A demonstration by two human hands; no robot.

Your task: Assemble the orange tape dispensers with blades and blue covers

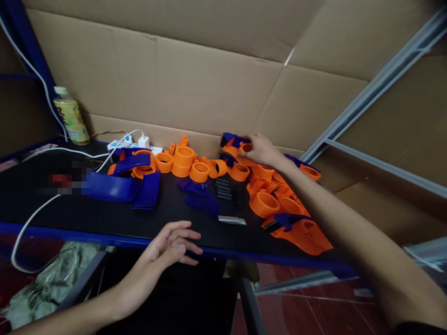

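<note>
Plates of blue plastic [113,186] lie on the desk [104,218], left of centre. The left hand [171,246] hangs open at lower centre. Orange rings [181,170] sit mid-frame; right of them, slightly higher, the right hand [260,149] touches an orange-and-blue part [230,149]; whether its grip is closed is unclear.

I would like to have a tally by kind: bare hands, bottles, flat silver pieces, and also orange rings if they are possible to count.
Bare hands: 2 (left hand, right hand)
Bottle: 1
Flat silver piece: 1
Total: 4
Orange rings: stacked and overlapping, so no sure count; left out of the total.
</note>
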